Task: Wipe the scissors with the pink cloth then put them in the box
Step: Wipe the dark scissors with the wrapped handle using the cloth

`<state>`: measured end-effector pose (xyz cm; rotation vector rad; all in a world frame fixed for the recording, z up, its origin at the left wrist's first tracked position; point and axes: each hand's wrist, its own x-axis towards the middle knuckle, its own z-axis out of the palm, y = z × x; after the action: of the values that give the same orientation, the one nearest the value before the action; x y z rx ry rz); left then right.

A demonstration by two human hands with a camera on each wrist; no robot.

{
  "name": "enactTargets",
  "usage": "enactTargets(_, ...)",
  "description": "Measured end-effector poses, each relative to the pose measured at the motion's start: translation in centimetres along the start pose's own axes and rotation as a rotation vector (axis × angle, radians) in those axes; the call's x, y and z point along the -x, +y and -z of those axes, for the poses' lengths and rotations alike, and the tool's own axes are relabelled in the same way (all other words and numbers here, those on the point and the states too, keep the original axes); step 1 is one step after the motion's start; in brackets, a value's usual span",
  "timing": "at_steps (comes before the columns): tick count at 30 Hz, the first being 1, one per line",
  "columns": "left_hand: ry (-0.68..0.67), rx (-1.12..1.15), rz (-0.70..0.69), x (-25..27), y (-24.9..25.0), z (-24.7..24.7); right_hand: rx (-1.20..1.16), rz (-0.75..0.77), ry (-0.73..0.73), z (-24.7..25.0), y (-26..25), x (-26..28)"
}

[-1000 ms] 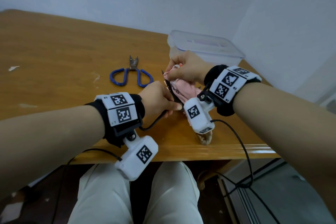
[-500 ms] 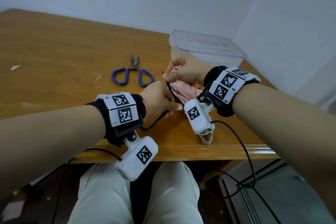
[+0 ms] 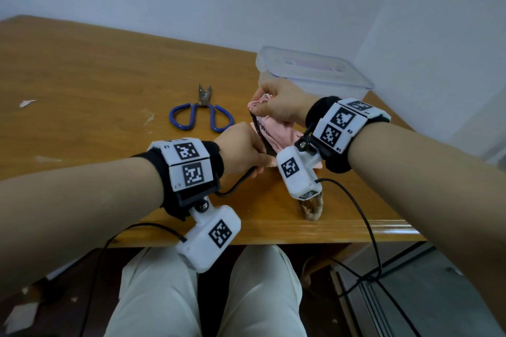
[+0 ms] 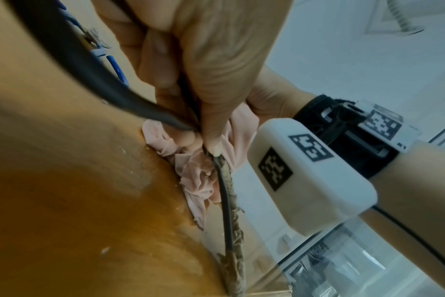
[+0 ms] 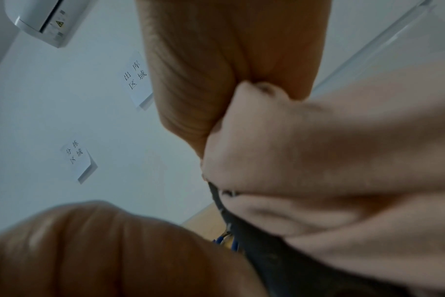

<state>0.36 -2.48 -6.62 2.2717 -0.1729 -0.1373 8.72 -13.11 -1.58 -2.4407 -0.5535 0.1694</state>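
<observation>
Pink cloth was bunched in the person's right hand, whose fingers and thumb were curled tight around a gathered fold of it at the far end of a dark pair of scissors. From the right wrist camera that fold filled most of the view, pressed against the dark blade below it. The left hand gripped the near end of the same scissors, fingers closed round the black loop of the handle that curved out beneath the palm. In the left wrist view the thumb pinned a handle wrapped in frayed brownish twine, with loose cloth spilling onto the wood beside it. That wrapped end showed again near the table's front edge, partly hidden behind the right wrist's white camera block.

Both hands worked just above the wooden table, close together, near its front right part. A second pair of scissors with blue handles lay flat on the table just left of the hands, short blades pointing away from the person and slightly parted. Behind the right hand stood the clear plastic box, close to the wall corner, with a clear lid on top of it. Small pale scraps dotted the table's left side.
</observation>
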Motion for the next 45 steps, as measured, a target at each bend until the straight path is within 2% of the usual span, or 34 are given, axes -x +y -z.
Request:
enactTargets(7,-0.006,0.005,0.019,-0.1,0.0,0.0,0.07,-0.001,0.081,0.7,0.1,-0.4)
enactTargets(14,-0.026,0.039,0.054,-0.3,0.1,-0.1,-0.064,-0.1,0.084,2.2,1.1,0.4)
enactTargets(20,-0.019,0.032,0.047,-0.3,-0.2,-0.1,-0.021,-0.183,-0.094,1.8,1.6,1.2)
enactTargets(24,-0.015,0.033,0.073,-0.3,-0.2,-0.3,-0.276,-0.215,-0.227,2.1,1.0,2.2)
enactTargets(27,-0.015,0.019,0.073,-0.4,-0.1,-0.3,-0.329,-0.205,-0.373,2.4,0.8,2.7)
enactTargets(30,-0.015,0.016,0.071,-0.4,-0.1,-0.2,-0.188,-0.114,-0.474,3.0,0.9,3.2)
enactTargets(36,0.006,0.033,0.086,-0.6,-0.4,-0.3,0.194,0.116,-0.274,1.9,1.0,3.3)
enactTargets(45,0.043,0.035,0.043,-0.5,-0.8,-0.3,0.41,0.213,-0.178,0.2,0.0,2.4)
